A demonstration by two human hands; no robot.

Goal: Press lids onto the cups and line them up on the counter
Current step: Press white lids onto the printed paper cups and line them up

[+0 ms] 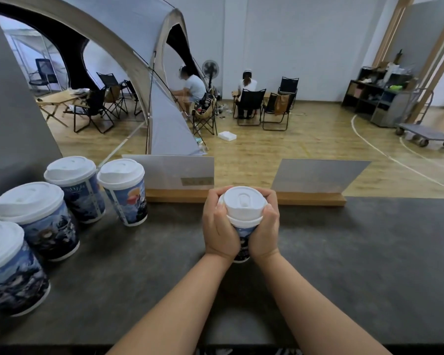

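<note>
Cups are the job here, and one blue printed paper cup (242, 235) with a white plastic lid (244, 204) is being held between both hands in the middle of the dark grey stone-look counter (356, 252). The left hand (219, 226) is wrapped tight round one side and the right hand (264, 226) round the other, with the thumbs pushed on the lid's edge. The lid is round and smooth, with a small raised sip tab on top. It looks like the pressing step is in hand. Next, the rim should be checked all the way round, and then the cup should be carried to the left. Four more lidded blue paper cups (30, 211) are lined up there in a row. Behind the hands, two flat grey sign boards (315, 175) are stood in a long wooden base.
</note>
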